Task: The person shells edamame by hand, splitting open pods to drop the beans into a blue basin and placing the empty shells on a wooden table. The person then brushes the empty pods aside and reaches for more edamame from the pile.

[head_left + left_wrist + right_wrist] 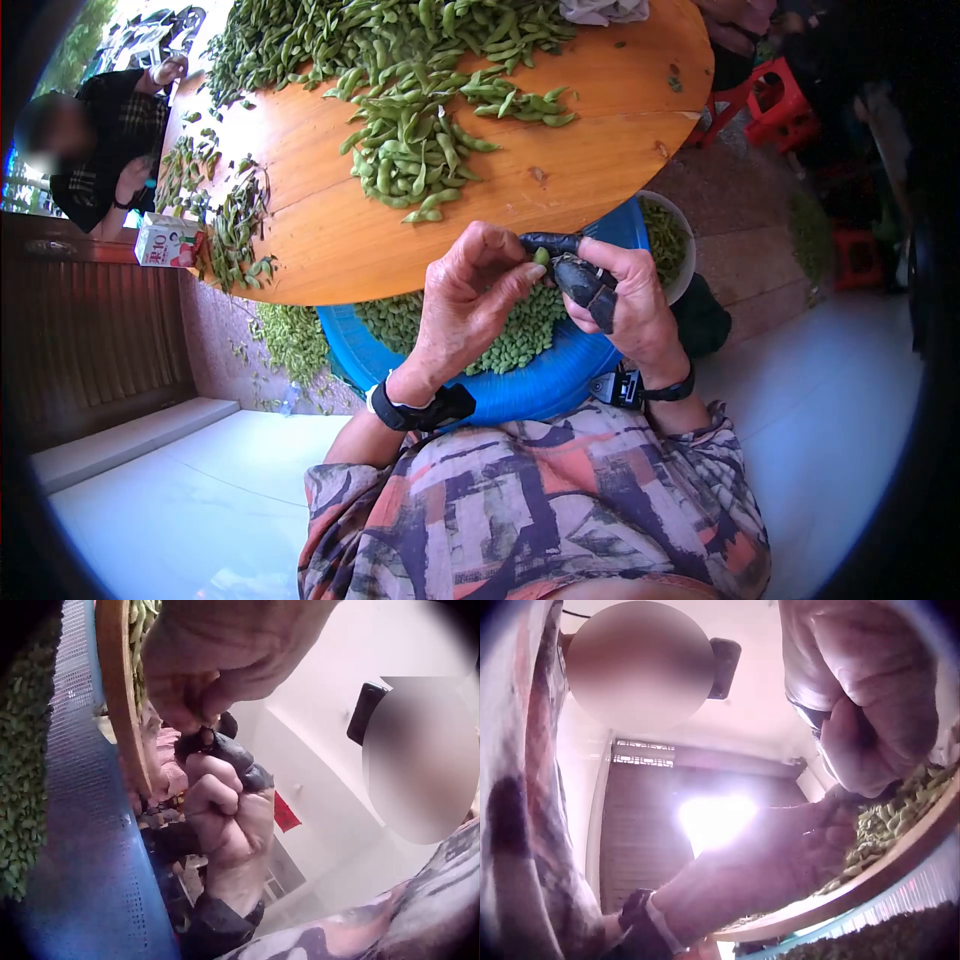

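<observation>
In the head view, my left hand and right hand meet above the front edge of the round table. Between their fingertips sits a small green soybean pod, mostly covered by the fingers. My left thumb and forefinger pinch one side of it. Black coverings wrap the thumb and a finger of my right hand, which hold its other side. Below both hands, a blue basket contains shelled green soybeans. In the left wrist view, the right hand shows curled fingers right under the left fingertips.
A heap of soybean pods spreads across the wooden table. Darker scraps and a drink carton lie at its left, beside another person. A pale-rimmed bowl stands right of the basket. Red stools stand farther back.
</observation>
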The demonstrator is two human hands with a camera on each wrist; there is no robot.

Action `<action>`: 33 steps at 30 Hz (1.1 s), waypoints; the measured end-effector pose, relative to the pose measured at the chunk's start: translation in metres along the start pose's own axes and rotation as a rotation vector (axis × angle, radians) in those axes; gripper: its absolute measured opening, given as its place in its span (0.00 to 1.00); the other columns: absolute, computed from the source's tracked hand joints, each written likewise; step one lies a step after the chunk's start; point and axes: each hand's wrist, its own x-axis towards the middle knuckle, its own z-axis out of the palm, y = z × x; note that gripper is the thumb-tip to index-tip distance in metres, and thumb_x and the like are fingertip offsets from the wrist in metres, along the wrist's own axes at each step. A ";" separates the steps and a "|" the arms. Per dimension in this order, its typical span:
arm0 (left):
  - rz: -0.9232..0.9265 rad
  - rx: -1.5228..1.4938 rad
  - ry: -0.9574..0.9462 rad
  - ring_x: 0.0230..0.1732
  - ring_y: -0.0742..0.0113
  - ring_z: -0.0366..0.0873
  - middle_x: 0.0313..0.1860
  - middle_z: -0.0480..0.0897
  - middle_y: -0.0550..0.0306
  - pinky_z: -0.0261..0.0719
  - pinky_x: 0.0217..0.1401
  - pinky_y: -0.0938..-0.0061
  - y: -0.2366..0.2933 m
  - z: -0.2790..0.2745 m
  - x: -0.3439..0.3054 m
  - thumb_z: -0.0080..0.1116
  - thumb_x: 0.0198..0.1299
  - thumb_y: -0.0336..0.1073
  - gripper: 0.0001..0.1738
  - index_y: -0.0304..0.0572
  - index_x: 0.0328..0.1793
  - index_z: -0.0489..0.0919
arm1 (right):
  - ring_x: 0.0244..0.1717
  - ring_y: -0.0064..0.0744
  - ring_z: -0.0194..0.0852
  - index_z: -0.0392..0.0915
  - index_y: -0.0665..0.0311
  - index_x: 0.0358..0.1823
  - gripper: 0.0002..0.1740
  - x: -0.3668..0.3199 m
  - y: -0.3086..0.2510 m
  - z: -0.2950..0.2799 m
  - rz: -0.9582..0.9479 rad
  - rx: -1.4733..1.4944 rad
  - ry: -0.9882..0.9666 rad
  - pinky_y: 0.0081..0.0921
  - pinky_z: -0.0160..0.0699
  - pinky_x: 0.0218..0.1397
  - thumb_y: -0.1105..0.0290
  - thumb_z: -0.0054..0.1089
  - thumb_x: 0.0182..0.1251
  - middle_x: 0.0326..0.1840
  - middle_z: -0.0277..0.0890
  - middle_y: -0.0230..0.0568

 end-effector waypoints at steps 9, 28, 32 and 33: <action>-0.108 -0.225 -0.064 0.31 0.78 0.75 0.34 0.81 0.57 0.75 0.32 0.81 -0.003 -0.003 0.003 0.62 0.63 0.23 0.10 0.36 0.41 0.69 | 0.21 0.11 0.66 0.76 0.65 0.33 0.06 0.003 -0.002 -0.007 -0.123 -0.242 0.012 0.14 0.62 0.22 0.74 0.50 0.66 0.19 0.70 0.25; 0.204 0.131 0.080 0.34 0.75 0.80 0.33 0.82 0.55 0.79 0.37 0.80 -0.012 0.017 -0.001 0.64 0.58 0.19 0.14 0.36 0.44 0.69 | 0.27 0.17 0.65 0.78 0.70 0.39 0.08 -0.008 -0.001 -0.012 -0.190 -0.280 -0.004 0.17 0.62 0.28 0.78 0.53 0.59 0.26 0.65 0.31; -0.177 -0.491 -0.097 0.28 0.72 0.78 0.36 0.83 0.53 0.73 0.27 0.81 -0.008 0.007 0.000 0.63 0.62 0.24 0.14 0.38 0.46 0.68 | 0.30 0.18 0.67 0.79 0.69 0.46 0.13 -0.007 0.006 -0.025 -0.007 0.192 -0.213 0.18 0.63 0.28 0.75 0.57 0.60 0.26 0.66 0.31; -0.276 -0.729 -0.176 0.27 0.70 0.77 0.37 0.83 0.52 0.70 0.25 0.81 -0.010 0.007 0.002 0.62 0.63 0.26 0.13 0.39 0.46 0.68 | 0.30 0.18 0.67 0.79 0.69 0.46 0.13 -0.008 0.006 -0.024 -0.004 0.193 -0.210 0.18 0.63 0.28 0.75 0.57 0.60 0.26 0.66 0.31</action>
